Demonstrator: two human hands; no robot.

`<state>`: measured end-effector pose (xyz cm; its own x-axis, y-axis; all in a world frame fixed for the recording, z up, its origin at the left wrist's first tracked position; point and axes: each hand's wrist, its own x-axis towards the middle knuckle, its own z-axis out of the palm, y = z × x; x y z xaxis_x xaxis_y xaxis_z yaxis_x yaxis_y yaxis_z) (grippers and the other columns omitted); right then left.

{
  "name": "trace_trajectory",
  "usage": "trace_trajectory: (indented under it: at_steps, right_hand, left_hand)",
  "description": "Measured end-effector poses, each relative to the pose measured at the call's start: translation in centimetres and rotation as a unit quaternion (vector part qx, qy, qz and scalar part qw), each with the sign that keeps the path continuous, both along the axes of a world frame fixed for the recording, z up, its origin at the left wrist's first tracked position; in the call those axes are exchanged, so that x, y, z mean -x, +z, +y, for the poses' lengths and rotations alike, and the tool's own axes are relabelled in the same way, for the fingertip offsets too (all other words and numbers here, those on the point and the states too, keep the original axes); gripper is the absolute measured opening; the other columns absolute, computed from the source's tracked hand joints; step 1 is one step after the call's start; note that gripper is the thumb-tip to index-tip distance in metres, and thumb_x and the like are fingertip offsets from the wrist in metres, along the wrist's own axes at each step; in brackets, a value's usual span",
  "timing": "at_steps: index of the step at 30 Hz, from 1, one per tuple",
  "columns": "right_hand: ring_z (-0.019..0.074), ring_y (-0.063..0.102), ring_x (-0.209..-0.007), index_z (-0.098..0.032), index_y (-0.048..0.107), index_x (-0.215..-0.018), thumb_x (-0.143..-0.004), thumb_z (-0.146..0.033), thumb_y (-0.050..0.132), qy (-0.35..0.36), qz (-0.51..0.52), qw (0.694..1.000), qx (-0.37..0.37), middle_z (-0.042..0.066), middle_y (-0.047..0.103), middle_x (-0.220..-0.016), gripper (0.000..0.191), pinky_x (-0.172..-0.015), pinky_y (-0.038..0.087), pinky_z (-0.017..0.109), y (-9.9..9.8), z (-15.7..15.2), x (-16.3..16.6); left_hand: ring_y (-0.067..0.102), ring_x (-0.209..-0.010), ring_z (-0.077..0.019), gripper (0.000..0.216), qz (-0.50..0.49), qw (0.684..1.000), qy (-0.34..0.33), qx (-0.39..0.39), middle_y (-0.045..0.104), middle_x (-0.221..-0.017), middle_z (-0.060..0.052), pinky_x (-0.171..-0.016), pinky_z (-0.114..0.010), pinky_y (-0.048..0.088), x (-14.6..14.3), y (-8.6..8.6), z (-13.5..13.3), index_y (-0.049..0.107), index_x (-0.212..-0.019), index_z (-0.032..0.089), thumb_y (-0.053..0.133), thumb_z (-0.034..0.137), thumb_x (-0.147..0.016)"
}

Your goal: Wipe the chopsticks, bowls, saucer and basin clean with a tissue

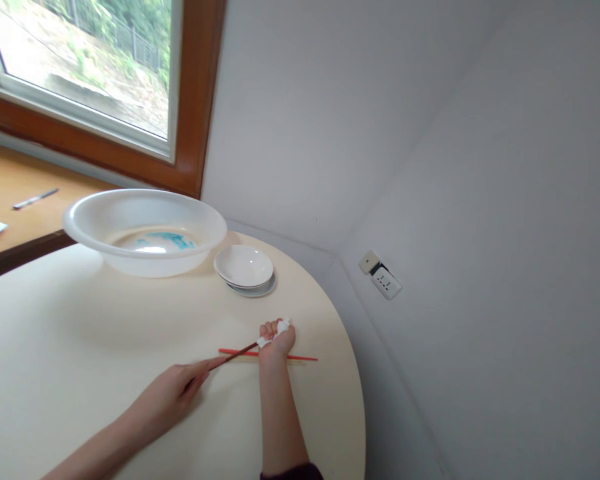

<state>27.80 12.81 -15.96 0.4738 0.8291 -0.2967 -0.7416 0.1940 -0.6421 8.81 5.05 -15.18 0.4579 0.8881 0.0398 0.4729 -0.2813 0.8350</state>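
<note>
While our left hand [177,387] gripped a slim, straight, dark-brown chopstick [243,351] above the cream table [80,373], we clamped our right hand [279,340] on white tissue [283,326] at the chopstick's far end.

I have open room over the left of the table [45,360]. Farther back, the basin [145,265] and stacked dishes [243,265] block me; nearer, a brown stick [247,349] bars the gap between left hand [177,390] and right hand [279,340].

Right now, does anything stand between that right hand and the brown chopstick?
Yes, the white tissue, gripped in the right hand at the end of the brown chopstick. The red chopstick lies below, not between them.
</note>
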Motion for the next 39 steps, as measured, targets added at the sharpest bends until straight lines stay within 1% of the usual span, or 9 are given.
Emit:
trace_trajectory:
  at_steps: [5, 9, 12, 19, 23, 30, 34, 39]
  right_hand:
    - [0.0066, 0.009, -0.035, -0.022, 0.023, -0.055, -0.076, -0.023, 0.031, -0.005, 0.017, 1.000, 0.008, -0.011, 0.016, -0.036, 0.022, -0.037, 0.013, 0.020, 0.2, -0.1, 0.1]
    - [0.0065, 0.010, -0.034, -0.022, 0.024, -0.055, -0.074, -0.022, 0.032, -0.011, 0.021, 1.000, 0.009, -0.011, 0.017, -0.035, 0.021, -0.037, 0.013, 0.019, 0.0, 0.0, 0.1]
    - [0.0062, 0.011, -0.034, -0.022, 0.026, -0.055, -0.074, -0.023, 0.032, -0.014, 0.020, 1.000, 0.007, -0.011, 0.018, -0.035, 0.020, -0.038, 0.014, 0.019, -0.2, 0.1, 0.0]
    - [0.0064, 0.012, -0.032, -0.022, 0.024, -0.054, -0.073, -0.025, 0.031, -0.006, 0.012, 1.000, 0.005, -0.011, 0.018, -0.034, 0.021, -0.038, 0.014, 0.020, -0.6, 0.3, -0.2]
    - [0.0065, 0.012, -0.032, -0.022, 0.024, -0.054, -0.074, -0.027, 0.031, -0.001, -0.001, 1.000, -0.002, -0.012, 0.017, -0.034, 0.021, -0.038, 0.013, 0.020, -0.8, 0.4, -0.3]
    - [0.0069, 0.012, -0.033, -0.023, 0.024, -0.055, -0.076, -0.033, 0.034, -0.002, -0.028, 0.999, -0.020, -0.012, 0.016, -0.036, 0.025, -0.037, 0.014, 0.020, -1.4, 0.6, -0.4]
    - [0.0069, 0.011, -0.033, -0.023, 0.024, -0.056, -0.075, -0.031, 0.033, -0.003, -0.027, 0.999, -0.022, -0.012, 0.016, -0.036, 0.023, -0.037, 0.013, 0.020, -1.2, 0.5, -0.3]
    - [0.0070, 0.011, -0.034, -0.023, 0.024, -0.057, -0.073, -0.024, 0.031, 0.001, -0.018, 1.000, -0.021, -0.012, 0.016, -0.036, 0.018, -0.038, 0.013, 0.020, -0.6, 0.3, -0.1]
  left_hand:
    - [0.064, -0.102, -0.0215, 0.043, -0.001, 1.000, 0.002, -0.001, 0.067, -0.114, 0.002, -0.089, -0.024, 0.045, 0.0, -0.1, 0.0, 0.059, -0.121, 0.031, 0.040, 0.026, -0.083]
    - [0.065, -0.100, -0.0209, 0.043, 0.002, 1.000, 0.004, -0.006, 0.068, -0.112, 0.002, -0.088, -0.023, 0.046, 0.0, -0.1, 0.0, 0.059, -0.121, 0.032, 0.041, 0.026, -0.083]
    - [0.063, -0.103, -0.0205, 0.044, 0.009, 1.000, -0.004, -0.009, 0.068, -0.113, 0.002, -0.089, -0.023, 0.044, 0.0, -0.2, 0.0, 0.057, -0.124, 0.032, 0.039, 0.025, -0.084]
    - [0.062, -0.105, -0.0196, 0.045, 0.019, 1.000, -0.004, -0.017, 0.066, -0.117, 0.002, -0.089, -0.023, 0.044, 0.0, -0.8, 0.2, 0.058, -0.123, 0.030, 0.038, 0.023, -0.084]
    - [0.064, -0.101, -0.0192, 0.044, 0.012, 1.000, 0.001, -0.021, 0.067, -0.114, 0.003, -0.087, -0.023, 0.046, 0.0, -0.7, 0.2, 0.058, -0.122, 0.031, 0.038, 0.024, -0.084]
    - [0.063, -0.103, -0.0192, 0.043, 0.012, 1.000, 0.001, -0.024, 0.067, -0.115, 0.003, -0.089, -0.023, 0.045, 0.0, -0.8, 0.2, 0.058, -0.122, 0.031, 0.038, 0.025, -0.085]
    - [0.062, -0.105, -0.0192, 0.043, 0.024, 0.999, -0.005, -0.021, 0.066, -0.117, 0.002, -0.090, -0.024, 0.045, 0.1, -1.0, 0.1, 0.057, -0.123, 0.029, 0.035, 0.025, -0.087]
    - [0.062, -0.106, -0.0193, 0.044, 0.026, 0.999, -0.007, -0.027, 0.064, -0.119, 0.002, -0.090, -0.024, 0.044, 0.1, -1.0, 0.1, 0.056, -0.125, 0.029, 0.034, 0.025, -0.087]
